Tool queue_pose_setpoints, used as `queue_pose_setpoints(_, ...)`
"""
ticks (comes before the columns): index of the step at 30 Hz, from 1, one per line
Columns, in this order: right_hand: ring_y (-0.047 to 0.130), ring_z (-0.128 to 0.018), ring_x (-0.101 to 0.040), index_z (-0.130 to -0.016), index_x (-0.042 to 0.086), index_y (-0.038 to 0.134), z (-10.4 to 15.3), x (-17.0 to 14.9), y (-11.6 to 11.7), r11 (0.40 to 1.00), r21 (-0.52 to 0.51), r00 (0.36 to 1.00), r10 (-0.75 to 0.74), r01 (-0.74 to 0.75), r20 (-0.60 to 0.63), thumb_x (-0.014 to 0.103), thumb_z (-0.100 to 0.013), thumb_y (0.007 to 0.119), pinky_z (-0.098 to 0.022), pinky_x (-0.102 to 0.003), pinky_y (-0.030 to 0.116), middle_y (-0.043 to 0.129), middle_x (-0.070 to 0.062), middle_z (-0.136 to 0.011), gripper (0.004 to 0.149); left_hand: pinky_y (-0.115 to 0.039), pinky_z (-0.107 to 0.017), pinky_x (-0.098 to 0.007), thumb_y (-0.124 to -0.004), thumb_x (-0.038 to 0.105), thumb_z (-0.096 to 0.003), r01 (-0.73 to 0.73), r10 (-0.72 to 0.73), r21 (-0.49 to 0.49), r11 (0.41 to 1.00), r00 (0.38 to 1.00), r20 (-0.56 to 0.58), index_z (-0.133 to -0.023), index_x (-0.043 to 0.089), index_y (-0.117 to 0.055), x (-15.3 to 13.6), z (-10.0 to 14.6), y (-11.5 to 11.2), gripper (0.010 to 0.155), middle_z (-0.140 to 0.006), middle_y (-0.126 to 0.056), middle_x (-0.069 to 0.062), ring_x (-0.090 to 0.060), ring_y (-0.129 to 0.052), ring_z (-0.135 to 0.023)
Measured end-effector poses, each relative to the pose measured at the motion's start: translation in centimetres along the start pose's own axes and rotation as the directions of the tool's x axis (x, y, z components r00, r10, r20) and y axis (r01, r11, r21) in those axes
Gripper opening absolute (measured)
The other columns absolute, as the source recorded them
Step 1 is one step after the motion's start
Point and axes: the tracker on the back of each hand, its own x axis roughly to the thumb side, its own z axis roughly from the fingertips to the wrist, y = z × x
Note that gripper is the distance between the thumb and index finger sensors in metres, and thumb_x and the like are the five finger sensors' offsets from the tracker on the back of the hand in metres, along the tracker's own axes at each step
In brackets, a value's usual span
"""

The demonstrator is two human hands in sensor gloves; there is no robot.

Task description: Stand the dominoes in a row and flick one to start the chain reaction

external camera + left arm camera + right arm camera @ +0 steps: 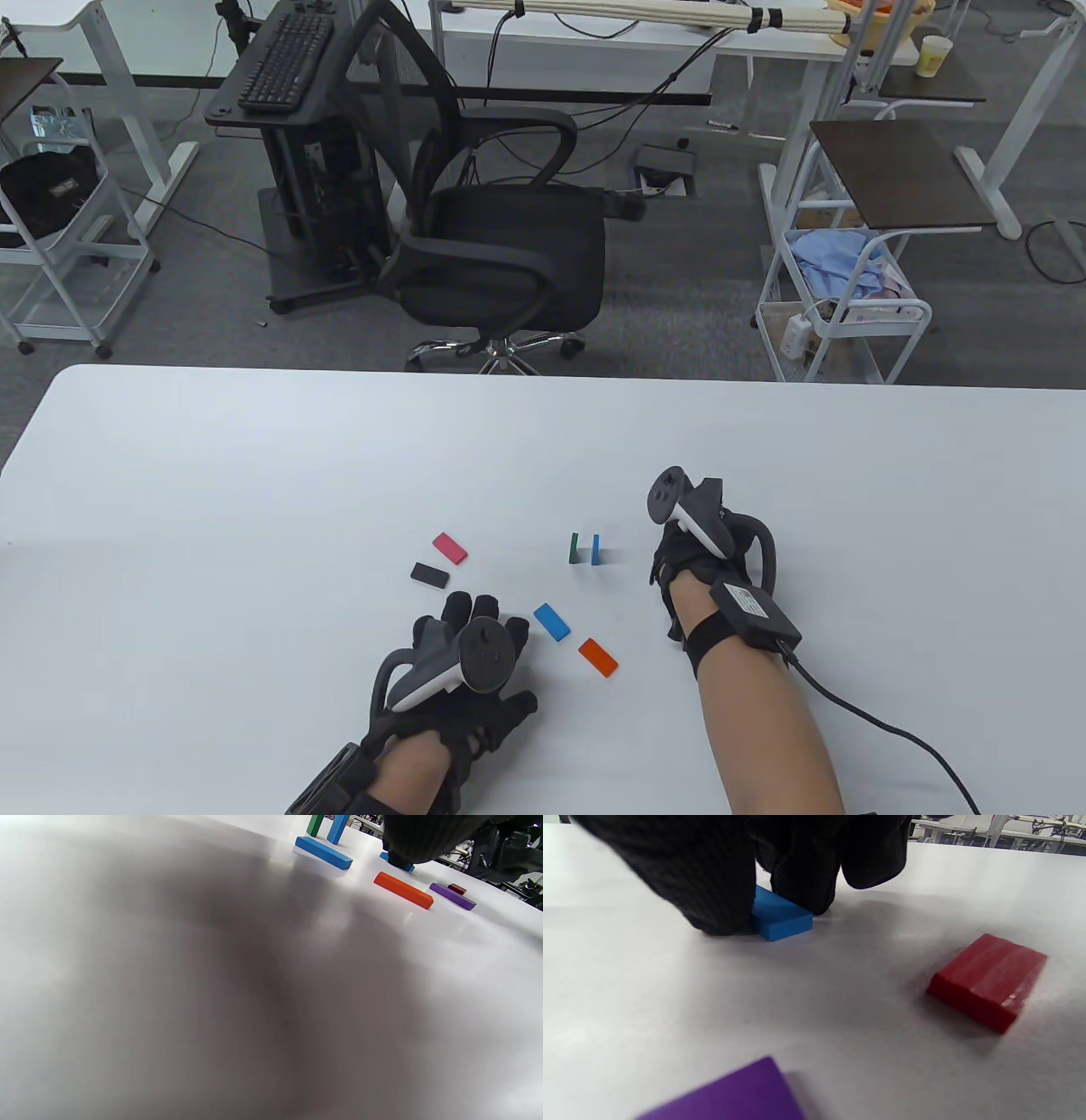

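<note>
Beyond the far edge of the white rectangular work table (254,441), grey carpet floor (696,280) carries a black mesh office chair on a chrome star base (501,255). A black computer stand with a black keyboard on top (288,93) stands left of the chair. White wire trolleys with dark brown tops (857,255) and white-framed desks (611,34) occupy the sides and the rear, with black cables on the floor.

Bright, even light, wrist cams blurry (shadowed)
</note>
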Motion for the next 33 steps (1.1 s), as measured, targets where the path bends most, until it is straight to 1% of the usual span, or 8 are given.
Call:
queue_pose_setpoints(5,0.065,-0.086,-0.044,-0.097,0.013,0.054,0.0,0.2,0.1,1.0,-0.005,0.999,0.021,-0.021,0.03,0.033,-0.046,0.092,-0.072,-0.066,0.032,0.081,-0.015,-0.085,0.066,0.002,-0.066,-0.066,-0.063,0.063,-0.0465,0.001,-0.001,0.001,1.0,1.0,-0.002,-0.107,0.033,-0.018,0.0,0.0,0.0,0.081,-0.112,0.01,-0.004,-0.034,0.018,-0.099)
queue_pose_setpoints(11,0.066,-0.084,-0.045,-0.096,0.014,0.055,0.0,-0.1,0.4,0.999,-0.029,0.998,-0.015,0.017,0.059,0.033,-0.044,0.093,-0.072,-0.067,0.032,0.081,-0.015,-0.083,0.068,0.002,-0.066,-0.066,-0.063,0.063,-0.0464,-0.002,0.002,0.007,1.0,1.0,-0.004,-0.107,0.034,-0.018,-0.1,0.0,0.0,0.081,-0.112,0.01,-0.004,-0.034,0.019,-0.098)
queue_pose_setpoints(13,0.066,-0.084,-0.045,-0.096,0.014,0.056,0.2,-0.3,0.4,0.999,-0.039,0.997,-0.024,0.027,0.074,0.033,-0.044,0.093,-0.072,-0.067,0.032,0.081,-0.015,-0.083,0.067,0.002,-0.066,-0.066,-0.063,0.063,-0.0465,-0.003,0.003,0.009,1.0,1.0,-0.006,-0.107,0.034,-0.018,-0.1,0.0,0.0,0.081,-0.112,0.01,-0.004,-0.034,0.019,-0.098)
queue_pose_setpoints(16,0.066,-0.084,-0.045,-0.094,0.019,0.062,0.5,-0.8,0.1,0.997,-0.059,0.995,-0.052,0.058,0.089,0.033,-0.044,0.092,-0.072,-0.067,0.031,0.08,-0.015,-0.084,0.06,0.003,-0.066,-0.066,-0.063,0.063,-0.0464,-0.003,0.003,0.012,1.0,1.0,-0.005,-0.107,0.034,-0.018,-0.1,0.0,0.0,0.081,-0.112,0.01,-0.004,-0.034,0.019,-0.098)
queue_pose_setpoints(20,0.065,-0.084,-0.045,-0.09,0.024,0.072,0.9,-1.5,-0.7,0.99,-0.065,0.987,-0.121,0.129,0.106,0.033,-0.044,0.092,-0.072,-0.067,0.031,0.079,-0.015,-0.085,0.05,0.003,-0.066,-0.066,-0.063,0.063,-0.0464,-0.002,0.002,0.016,1.0,1.0,-0.004,-0.107,0.034,-0.018,-0.1,0.0,0.1,0.081,-0.112,0.01,-0.004,-0.033,0.019,-0.098)
queue_pose_setpoints(23,0.063,-0.086,-0.044,-0.09,0.025,0.07,1.3,-2.0,-1.4,0.978,-0.049,0.973,-0.196,0.203,0.119,0.032,-0.045,0.091,-0.072,-0.067,0.03,0.077,-0.014,-0.088,0.05,0.003,-0.066,-0.066,-0.063,0.063,-0.0464,-0.003,0.003,0.017,1.0,1.0,-0.003,-0.107,0.034,-0.018,-0.1,0.0,0.1,0.081,-0.112,0.01,-0.004,-0.033,0.019,-0.098)
queue_pose_setpoints(28,0.061,-0.088,-0.043,-0.091,0.02,0.063,1.8,-2.5,-2.0,0.948,-0.055,0.942,-0.302,0.313,0.149,0.029,-0.046,0.089,-0.073,-0.066,0.029,0.075,-0.012,-0.091,0.053,0.002,-0.066,-0.066,-0.063,0.063,-0.0465,-0.002,0.002,0.017,1.0,1.0,-0.001,-0.107,0.034,-0.018,-0.1,0.0,0.0,0.081,-0.112,0.01,-0.004,-0.033,0.019,-0.098)
queue_pose_setpoints(33,0.059,-0.09,-0.042,-0.091,0.021,0.061,2.2,-2.7,-2.4,0.921,-0.066,0.912,-0.365,0.383,0.187,0.026,-0.046,0.088,-0.073,-0.066,0.029,0.074,-0.011,-0.093,0.052,0.003,-0.066,-0.066,-0.063,0.063,-0.0464,-0.004,0.004,0.021,1.0,1.0,0.001,-0.107,0.034,-0.018,-0.1,0.0,0.1,0.081,-0.112,0.01,-0.004,-0.033,0.019,-0.098)
